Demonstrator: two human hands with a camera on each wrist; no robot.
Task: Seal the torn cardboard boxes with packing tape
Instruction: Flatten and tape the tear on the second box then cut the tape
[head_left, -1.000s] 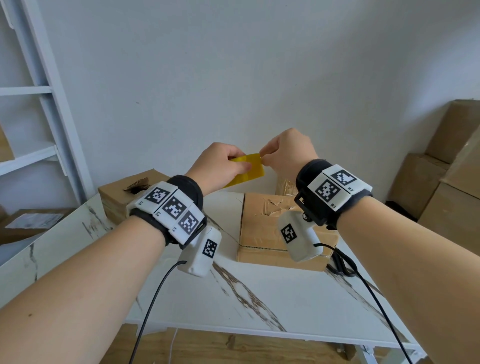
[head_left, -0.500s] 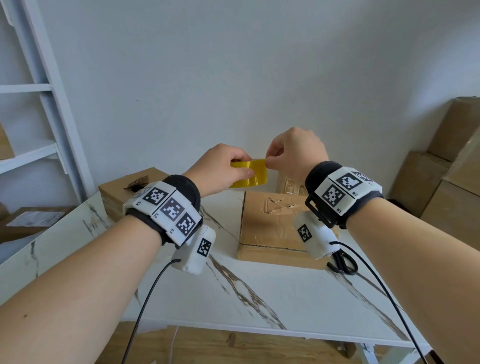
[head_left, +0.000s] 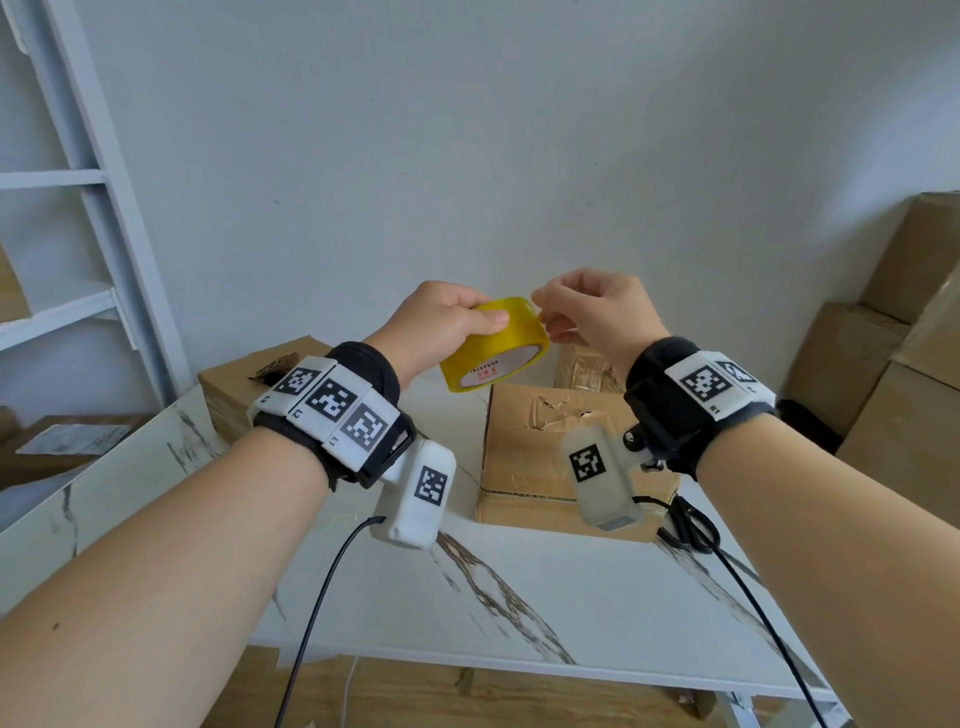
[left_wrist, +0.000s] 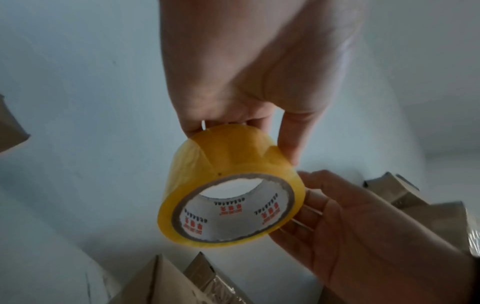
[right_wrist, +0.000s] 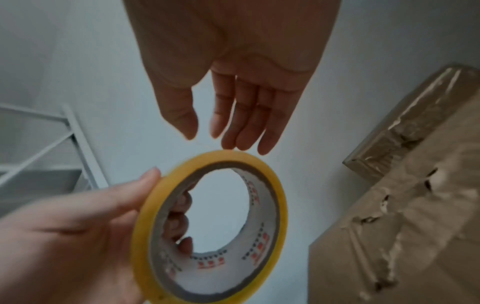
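My left hand (head_left: 467, 317) grips a yellow roll of packing tape (head_left: 493, 353) in the air, thumb on the outside and fingers inside the core. In the left wrist view the tape roll (left_wrist: 233, 160) hangs below the palm. My right hand (head_left: 545, 317) has loosely extended fingers, and in the right wrist view the right hand (right_wrist: 207, 135) touches the tape roll (right_wrist: 221, 156) at its top rim with thumb and index apart. Below the hands, a torn cardboard box (head_left: 545, 457) lies on the marble table (head_left: 571, 613), its ragged tear on top. The torn box (right_wrist: 402, 246) also fills the right wrist view's right side.
A second torn box (head_left: 234, 384) sits at the table's back left, and a taped box (head_left: 587, 364) stands behind the middle one. Black scissors (head_left: 691, 530) lie right of the torn box. Stacked cartons (head_left: 883, 364) stand at the right, a white shelf (head_left: 78, 208) at the left.
The roll has tilted so its printed core now faces me. Both hands have drifted slightly right, and the right hand's tight pinch at the roll has loosened to fingertips on the rim.
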